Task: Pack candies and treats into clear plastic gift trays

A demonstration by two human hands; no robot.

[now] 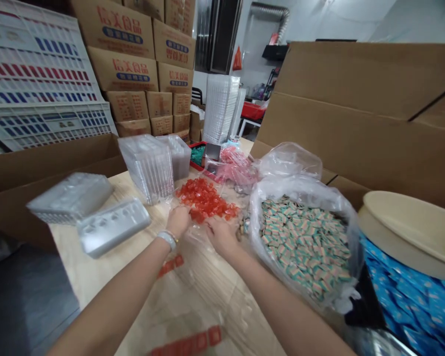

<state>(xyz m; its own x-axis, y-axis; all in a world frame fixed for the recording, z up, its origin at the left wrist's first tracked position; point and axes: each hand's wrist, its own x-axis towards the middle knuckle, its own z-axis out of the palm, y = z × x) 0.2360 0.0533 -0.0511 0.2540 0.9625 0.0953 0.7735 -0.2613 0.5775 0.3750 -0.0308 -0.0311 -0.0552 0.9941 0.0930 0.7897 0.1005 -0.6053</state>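
A loose heap of small red wrapped pieces lies on the wooden table. My left hand, with a pale band at its wrist, is closed at the heap's near left edge. On the near right edge, my right hand is closed with its fingers curled. Both appear to pinch a clear plastic bag with red print, which stretches flat toward me; my fingertips are partly hidden. Right of my right hand stands a lined container, its plastic liner folded out around many small green-and-pink packets.
Clear plastic trays stand stacked at the left, with another tray lying nearer. A red tray with green and pink packs is behind the heap. Cardboard boxes rise at the back; a cream basin sits right.
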